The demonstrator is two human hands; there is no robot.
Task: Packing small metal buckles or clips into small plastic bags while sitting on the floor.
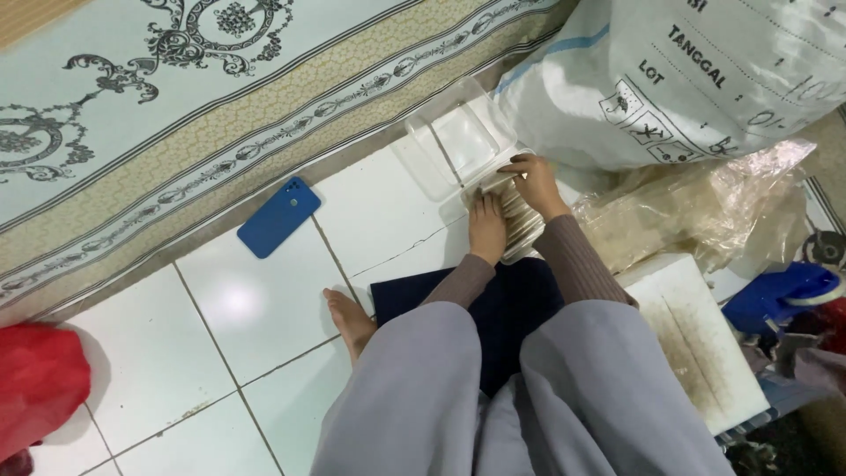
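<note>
My left hand point(486, 227) lies flat on a stack of clear plastic containers point(520, 231) that rests on its side on the white tiled floor. My right hand point(538, 181) grips the far end of the same stack, fingers curled over its top edge. Just beyond the stack one open clear plastic container point(456, 145) lies on the tiles. Both arms wear brown sleeves.
A large white woven sack point(670, 70) stands at the back right, with a crumpled clear plastic bag point(705, 211) beside it. A blue phone point(278, 216) lies on the tiles near a patterned rug point(176, 115). A white foam block point(696, 335) sits at right, red cloth point(40, 383) at left.
</note>
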